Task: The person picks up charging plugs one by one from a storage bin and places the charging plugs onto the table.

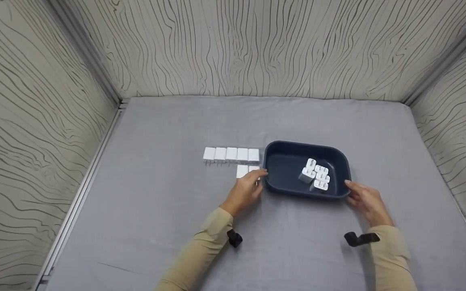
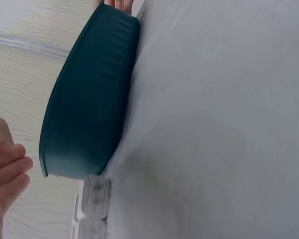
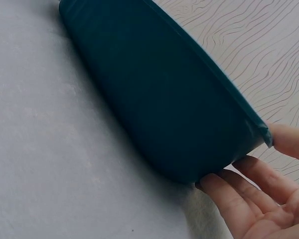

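A dark blue plastic tub (image 1: 283, 171) rests on the grey cloth, looking teal in the wrist views. Its right end is held by my right hand (image 1: 368, 202), the thumb at the rim and the fingers (image 3: 261, 179) against the wall below. My left hand (image 1: 245, 193) is by the tub's left end; in the left wrist view its loosely bent fingers (image 2: 12, 172) stand apart from the wall. Several white plug chargers (image 1: 321, 178) stand inside the tub, prongs up. Left of it, more white chargers (image 1: 231, 154) lie in a row, with two chargers (image 1: 242, 171) in front, partly covered by my left hand.
Grey cloth (image 1: 168, 161) covers the table. Panels with a wood-grain pattern (image 1: 237, 48) enclose its back and sides, with metal rails (image 1: 83, 190) along the left edge. A black wrist mount (image 1: 234, 238) is on the left sleeve, and a black mount (image 1: 360, 239) is on the right.
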A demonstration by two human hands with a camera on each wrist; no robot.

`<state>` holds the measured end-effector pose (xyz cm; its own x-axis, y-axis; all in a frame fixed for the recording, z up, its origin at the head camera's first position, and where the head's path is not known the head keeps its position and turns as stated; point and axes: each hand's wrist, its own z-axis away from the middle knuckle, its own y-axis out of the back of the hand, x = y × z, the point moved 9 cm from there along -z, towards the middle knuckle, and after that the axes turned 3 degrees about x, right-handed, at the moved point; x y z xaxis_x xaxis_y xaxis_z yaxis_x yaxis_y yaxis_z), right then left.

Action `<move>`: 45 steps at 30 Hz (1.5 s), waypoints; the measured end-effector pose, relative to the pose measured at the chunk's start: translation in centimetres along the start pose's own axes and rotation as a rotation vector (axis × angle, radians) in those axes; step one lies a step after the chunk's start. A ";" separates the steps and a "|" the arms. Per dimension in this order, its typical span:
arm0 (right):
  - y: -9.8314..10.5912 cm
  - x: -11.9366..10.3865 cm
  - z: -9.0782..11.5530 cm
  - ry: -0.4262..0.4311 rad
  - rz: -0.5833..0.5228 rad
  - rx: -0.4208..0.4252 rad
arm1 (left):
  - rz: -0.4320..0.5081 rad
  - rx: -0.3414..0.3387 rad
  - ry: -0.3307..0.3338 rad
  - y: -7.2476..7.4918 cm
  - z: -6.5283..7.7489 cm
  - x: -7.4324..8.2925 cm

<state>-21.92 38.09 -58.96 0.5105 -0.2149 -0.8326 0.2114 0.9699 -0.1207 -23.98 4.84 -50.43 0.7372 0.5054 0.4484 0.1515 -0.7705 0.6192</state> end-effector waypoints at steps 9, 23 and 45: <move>0.1 0.0 0.0 0.013 0.013 0.009 | -0.039 -0.032 -0.072 -1.2 -0.2 1.9; 0.1 0.0 0.0 0.006 0.008 0.012 | 0.048 -0.097 -0.089 -3.5 -0.7 3.8; 0.1 0.1 0.0 -0.010 0.024 0.025 | 0.128 -0.216 0.120 -6.9 -2.9 3.6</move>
<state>-21.89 38.14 -59.09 0.5242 -0.1926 -0.8295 0.2197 0.9717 -0.0868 -24.28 13.06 -51.23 0.6559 0.4617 0.5972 -0.0909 -0.7370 0.6697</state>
